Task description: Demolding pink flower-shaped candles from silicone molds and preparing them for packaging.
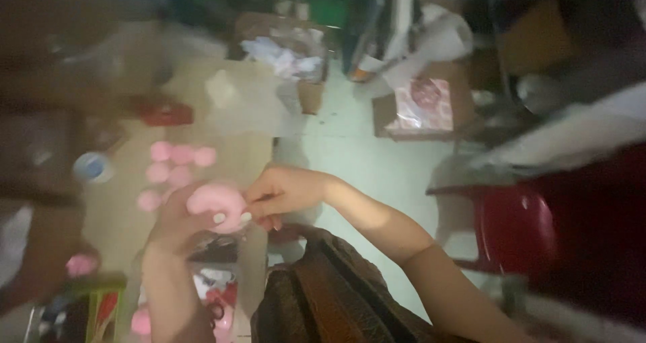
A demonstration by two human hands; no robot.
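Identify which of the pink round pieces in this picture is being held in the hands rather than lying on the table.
It is the largest pink piece, gripped between the left hand and right hand. The smaller pink pieces lie untouched in a cluster on the table beyond.

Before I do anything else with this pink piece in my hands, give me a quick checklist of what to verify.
1. Left hand grips the pink piece: ok.
2. Right hand fingers pinch its edge: ok, though blur hides exactly what they pinch.
3. Other pink pieces lie on the table, apart from the hands: ok.
4. Sharp view of the piece: not ok, the picture is dim and blurred.
5. Red chair stays off the right arm: ok.
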